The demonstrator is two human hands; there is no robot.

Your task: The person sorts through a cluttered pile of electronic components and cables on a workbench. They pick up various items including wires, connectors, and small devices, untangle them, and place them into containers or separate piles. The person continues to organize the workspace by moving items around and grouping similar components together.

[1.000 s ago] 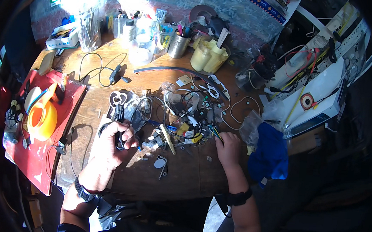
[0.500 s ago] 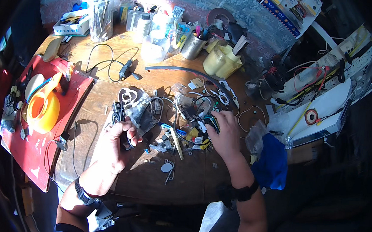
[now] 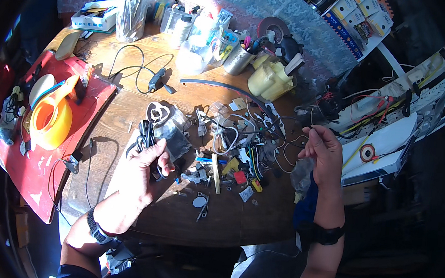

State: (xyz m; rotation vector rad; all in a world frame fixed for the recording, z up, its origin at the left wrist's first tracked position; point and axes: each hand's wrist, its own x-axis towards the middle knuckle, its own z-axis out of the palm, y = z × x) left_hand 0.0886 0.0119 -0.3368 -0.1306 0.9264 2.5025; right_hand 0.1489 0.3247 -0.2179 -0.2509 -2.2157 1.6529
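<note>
My left hand [image 3: 148,159] is closed round a folded bundle of black cable [image 3: 144,133] above the left part of the wooden table. My right hand [image 3: 322,151] is raised to the right of a heap of small parts [image 3: 231,160], its thumb and fingers pinched together. A thin black cable [image 3: 278,119] runs from the heap toward those fingers and appears gripped in them; its end is hidden. Among the heap lie white cables, a yellow strip [image 3: 215,174], a red piece [image 3: 239,177] and small metal bits. A clear plastic bag [image 3: 173,135] lies beside my left hand.
On the left, a red board [image 3: 29,177] carries an orange tape-like ring [image 3: 51,127]. Cups and jars of tools, including a metal cup [image 3: 237,61] and a yellowish container [image 3: 270,82], stand at the back. A black cable with a plug [image 3: 156,80] lies before them. Power strips [image 3: 418,75] are at right.
My right hand has risen out of the heap and moved right, with a black cable drawn out toward it. The heap has spread and shifted. My left hand still holds its cable bundle.
</note>
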